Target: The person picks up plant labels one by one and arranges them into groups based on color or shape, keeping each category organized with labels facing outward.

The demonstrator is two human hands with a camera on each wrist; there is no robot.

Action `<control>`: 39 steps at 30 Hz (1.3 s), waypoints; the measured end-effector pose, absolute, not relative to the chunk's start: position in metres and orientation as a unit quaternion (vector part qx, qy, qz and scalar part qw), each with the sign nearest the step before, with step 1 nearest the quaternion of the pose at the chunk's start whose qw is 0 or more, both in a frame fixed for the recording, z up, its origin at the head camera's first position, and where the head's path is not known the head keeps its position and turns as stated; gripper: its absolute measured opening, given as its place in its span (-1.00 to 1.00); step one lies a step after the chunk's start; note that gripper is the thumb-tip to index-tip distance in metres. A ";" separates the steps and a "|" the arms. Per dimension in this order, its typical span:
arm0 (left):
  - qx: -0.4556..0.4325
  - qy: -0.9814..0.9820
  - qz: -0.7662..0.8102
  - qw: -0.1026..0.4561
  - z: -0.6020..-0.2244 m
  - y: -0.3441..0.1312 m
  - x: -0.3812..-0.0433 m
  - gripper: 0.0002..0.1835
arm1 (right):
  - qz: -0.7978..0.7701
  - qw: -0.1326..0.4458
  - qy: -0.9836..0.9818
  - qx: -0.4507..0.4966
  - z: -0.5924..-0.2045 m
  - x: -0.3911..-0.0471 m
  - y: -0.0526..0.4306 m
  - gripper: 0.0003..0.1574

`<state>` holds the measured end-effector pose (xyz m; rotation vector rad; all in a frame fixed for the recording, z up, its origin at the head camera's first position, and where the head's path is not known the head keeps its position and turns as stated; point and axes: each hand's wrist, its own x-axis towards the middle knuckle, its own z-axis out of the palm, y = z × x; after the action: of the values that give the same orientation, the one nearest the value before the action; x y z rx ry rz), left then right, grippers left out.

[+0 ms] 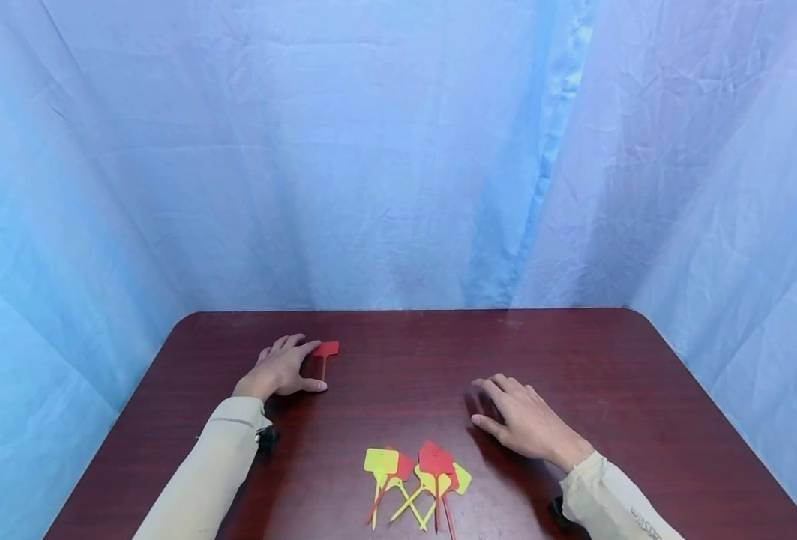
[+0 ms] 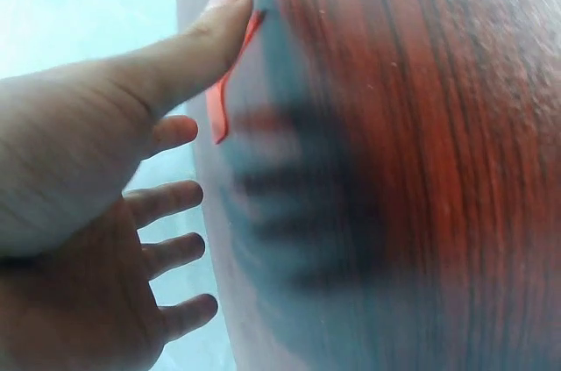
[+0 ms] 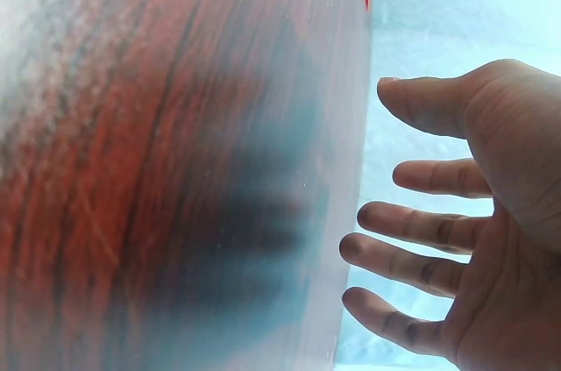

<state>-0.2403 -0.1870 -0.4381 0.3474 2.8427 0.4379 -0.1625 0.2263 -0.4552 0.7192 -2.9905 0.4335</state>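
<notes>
A red T-shaped plant label [image 1: 329, 348] lies on the table toward the back left, its stem pointing to the near side. My left hand [image 1: 281, 373] is right beside it, index fingertip at the wide head and thumb tip by the stem. In the left wrist view the thumb [image 2: 197, 51] overlaps part of the red label, and the other fingers are spread and fairly straight. Over the right half of the table, my right hand [image 1: 529, 421] holds nothing, fingers extended and thumb apart. Its spread fingers [image 3: 421, 222] show in the right wrist view.
Near the front middle lies a loose pile of plant labels with crossing stems, several yellow [image 1: 381, 460] and red [image 1: 435, 459]. The dark reddish wood table [image 1: 405, 382] has rounded far corners. Light blue curtains [image 1: 371, 150] hang behind it and along both sides.
</notes>
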 end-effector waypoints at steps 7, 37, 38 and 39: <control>0.116 0.972 0.150 0.136 -0.441 -0.190 -0.243 -0.14 | 0.140 0.013 -0.963 0.231 -0.456 -0.162 0.226 -0.36; 0.086 0.964 0.210 0.136 -0.448 -0.189 -0.268 -0.27 | 0.156 -0.005 -0.957 0.245 -0.461 -0.155 0.216 -0.36; 0.084 0.964 0.215 0.134 -0.448 -0.189 -0.268 -0.27 | 0.156 -0.004 -0.957 0.245 -0.461 -0.155 0.216 -0.36; 0.082 0.965 0.213 0.133 -0.448 -0.189 -0.268 -0.26 | 0.156 -0.003 -0.957 0.246 -0.461 -0.155 0.216 -0.36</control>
<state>-0.2681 -0.1890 -0.4481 0.2389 2.7987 0.6166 -0.1553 0.2160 -0.4609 0.7728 -3.0114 0.4899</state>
